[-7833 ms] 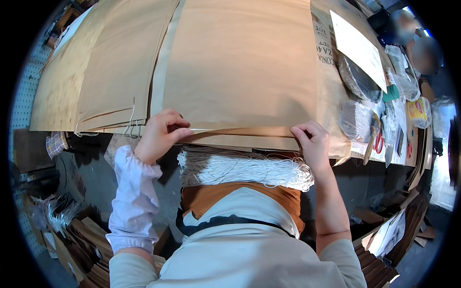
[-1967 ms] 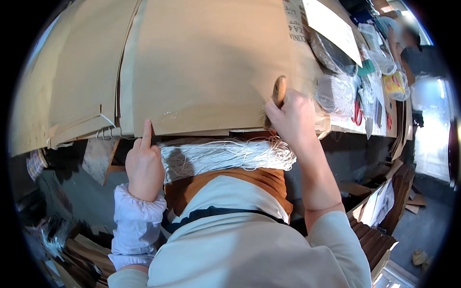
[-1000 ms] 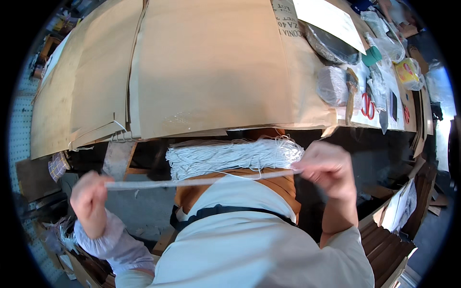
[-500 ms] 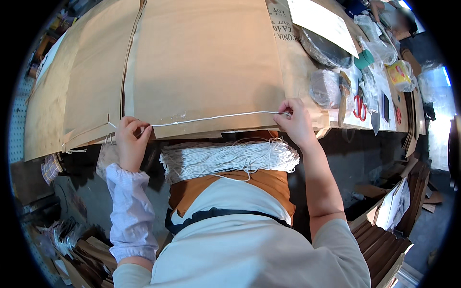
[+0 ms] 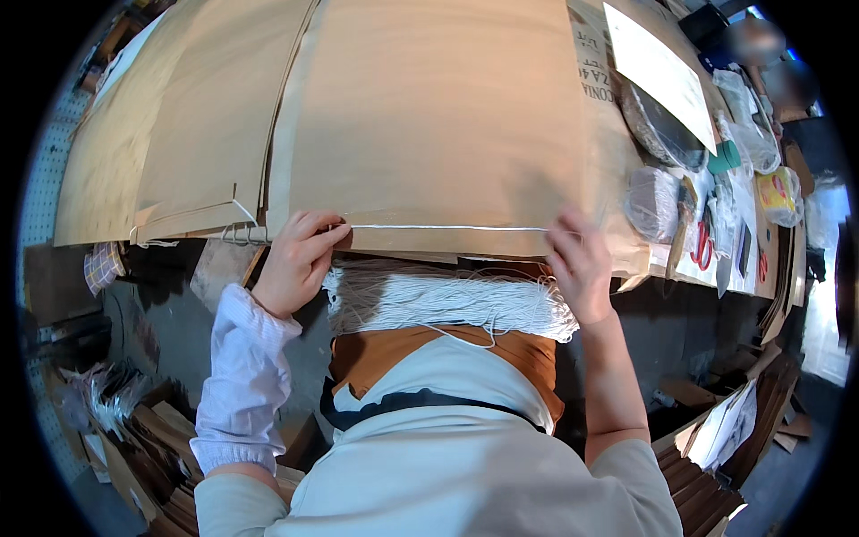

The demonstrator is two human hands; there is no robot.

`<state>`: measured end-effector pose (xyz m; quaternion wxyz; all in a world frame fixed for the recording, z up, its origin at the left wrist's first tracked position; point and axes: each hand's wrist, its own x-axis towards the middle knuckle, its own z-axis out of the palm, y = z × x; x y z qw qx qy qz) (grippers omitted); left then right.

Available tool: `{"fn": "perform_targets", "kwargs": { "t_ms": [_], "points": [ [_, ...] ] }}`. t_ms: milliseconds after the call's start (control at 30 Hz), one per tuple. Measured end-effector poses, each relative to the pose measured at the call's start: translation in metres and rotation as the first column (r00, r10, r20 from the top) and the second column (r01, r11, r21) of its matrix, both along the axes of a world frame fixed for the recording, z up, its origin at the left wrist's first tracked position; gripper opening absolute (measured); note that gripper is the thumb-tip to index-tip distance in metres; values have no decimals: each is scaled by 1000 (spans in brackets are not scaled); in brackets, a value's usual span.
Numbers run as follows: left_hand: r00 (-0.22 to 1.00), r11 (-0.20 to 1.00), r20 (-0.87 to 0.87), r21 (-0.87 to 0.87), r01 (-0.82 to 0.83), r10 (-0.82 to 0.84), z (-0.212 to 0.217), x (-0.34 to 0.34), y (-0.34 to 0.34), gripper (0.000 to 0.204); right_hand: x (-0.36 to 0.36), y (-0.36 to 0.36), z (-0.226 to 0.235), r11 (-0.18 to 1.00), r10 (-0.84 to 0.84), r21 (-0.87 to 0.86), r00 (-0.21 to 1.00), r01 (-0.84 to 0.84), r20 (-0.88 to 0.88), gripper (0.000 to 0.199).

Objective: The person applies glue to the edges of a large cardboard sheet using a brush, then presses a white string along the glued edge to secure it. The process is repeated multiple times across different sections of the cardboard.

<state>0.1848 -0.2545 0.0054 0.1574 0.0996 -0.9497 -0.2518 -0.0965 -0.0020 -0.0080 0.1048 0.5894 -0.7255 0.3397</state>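
Observation:
A single white cord [image 5: 447,227] is stretched level between my two hands, just above the near edge of a large brown paper sheet [image 5: 429,125]. My left hand [image 5: 304,255] pinches its left end between thumb and fingers. At the other end, my right hand [image 5: 580,264] is closed on the cord, its fingertips blurred by motion. Across my lap lies a thick bundle of white cords [image 5: 447,300], with a few loose strands looping off it. Left of my left hand, another piece of cord [image 5: 243,212] passes through the brown sheets near their edge.
On the table's right lie a wrapped bundle [image 5: 653,204], red-handled scissors [image 5: 701,244], a dark bowl-like object [image 5: 667,130], a white sheet [image 5: 662,72] and a yellow package [image 5: 779,195]. Stacked cardboard [image 5: 752,430] stands low at the right. Another person is at the far right.
My view has shifted, so the table appears farther right. My left hand has slid rightward along the cord, leaving a shorter span between my hands. My right hand is now blurred.

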Motion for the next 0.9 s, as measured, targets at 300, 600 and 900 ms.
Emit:
{"fn": "perform_targets", "kwargs": {
  "t_ms": [300,600,900],
  "points": [
    [893,847,244,299,-440,378,0,-13,-21,14,-4,-26,4,927,-337,321,806,193,487,10],
    [832,751,-165,-364,-551,530,-10,-39,33,12,39,-52,-5,938,-285,158,946,308,-152,39],
    [821,867,321,-337,-368,473,-17,-21,42,87,44,-17,0,842,-328,430,942,325,-71,78]
  ]
}}
